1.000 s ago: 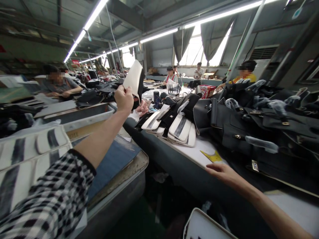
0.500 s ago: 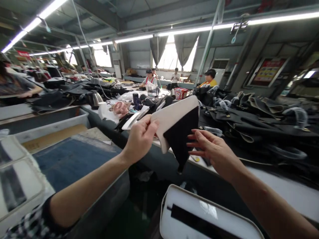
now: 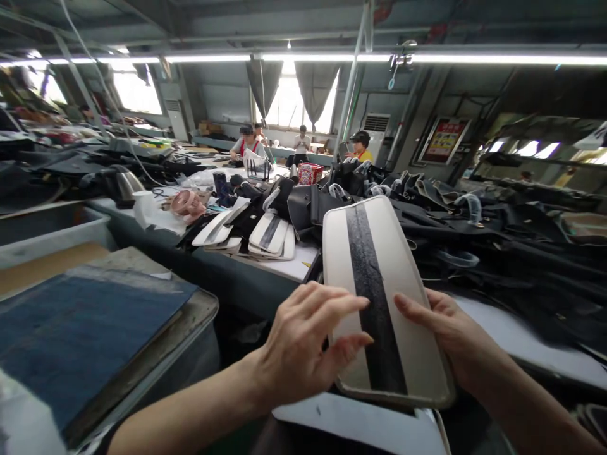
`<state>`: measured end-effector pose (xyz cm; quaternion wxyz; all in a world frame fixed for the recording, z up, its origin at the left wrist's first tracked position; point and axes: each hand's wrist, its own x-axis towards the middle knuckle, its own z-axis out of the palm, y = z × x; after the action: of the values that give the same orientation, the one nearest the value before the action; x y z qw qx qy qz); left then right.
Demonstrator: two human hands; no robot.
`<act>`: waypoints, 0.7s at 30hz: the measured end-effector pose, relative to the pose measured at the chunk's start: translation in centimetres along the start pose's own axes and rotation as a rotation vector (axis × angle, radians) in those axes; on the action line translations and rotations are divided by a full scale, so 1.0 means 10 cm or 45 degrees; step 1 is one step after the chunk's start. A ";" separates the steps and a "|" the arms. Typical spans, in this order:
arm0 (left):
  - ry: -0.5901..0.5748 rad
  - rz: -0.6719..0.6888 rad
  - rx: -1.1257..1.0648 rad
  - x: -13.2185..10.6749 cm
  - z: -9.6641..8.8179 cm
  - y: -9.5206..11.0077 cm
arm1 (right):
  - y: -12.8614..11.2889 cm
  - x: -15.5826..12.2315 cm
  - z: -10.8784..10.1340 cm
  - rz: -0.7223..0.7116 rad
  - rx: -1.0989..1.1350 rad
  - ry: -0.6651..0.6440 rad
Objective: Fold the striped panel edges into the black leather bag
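My right hand grips the right edge of a white rounded panel with a dark stripe down its length, thumb on the face and fingers behind. The panel is tilted up in front of me. My left hand is over its lower left part, thumb and fingers apart; whether the fingertips touch the face I cannot tell. Below, a white and black piece lies at the bottom of the view, partly hidden by the held panel and my left forearm.
Stacked striped panels lie on the table, beside a pink fan and a metal kettle. Black bags heap up at the right. A blue sheet covers a bin at left. Several people work farther back.
The white-and-black piece has left my left hand, which has opened. My right hand, empty before, now holds the striped panel upright. The view has turned right.
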<state>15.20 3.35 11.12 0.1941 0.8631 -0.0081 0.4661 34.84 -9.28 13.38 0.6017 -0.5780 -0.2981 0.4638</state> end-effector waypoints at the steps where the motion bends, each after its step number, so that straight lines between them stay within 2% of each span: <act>1: 0.094 -0.183 -0.055 -0.01 -0.01 -0.04 | 0.03 -0.06 -0.07 0.027 0.028 -0.043; 3: 0.176 -0.634 -0.332 -0.04 0.01 -0.14 | 0.08 -0.15 -0.19 0.070 0.068 -0.123; 5: 0.153 -1.032 -0.809 -0.07 0.09 -0.20 | 0.15 -0.21 -0.26 0.101 0.095 -0.199; 7: 0.053 -1.219 -1.322 -0.10 0.20 -0.23 | 0.24 -0.23 -0.30 0.124 0.141 -0.268; 8: 0.006 -1.248 -1.519 -0.11 0.25 -0.23 | 0.28 -0.23 -0.31 0.130 0.169 -0.291; 10: -0.042 -1.245 -1.722 -0.13 0.33 -0.21 | 0.36 -0.21 -0.35 0.159 0.185 -0.334; 15: -0.062 -1.121 -1.720 -0.07 0.44 -0.17 | 0.29 -0.09 -0.56 0.300 -0.039 -0.549; 18: -0.023 -1.028 -1.690 0.03 0.47 -0.15 | 0.12 -0.03 -0.67 0.275 -0.082 -0.444; 21: 0.027 -0.978 -1.625 0.11 0.51 -0.12 | -0.05 0.00 -0.70 0.129 -0.150 -0.331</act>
<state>20.11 2.91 9.14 0.8070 0.5202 0.0270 0.2783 41.25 -12.13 12.78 0.4989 -0.5617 -0.3705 0.5462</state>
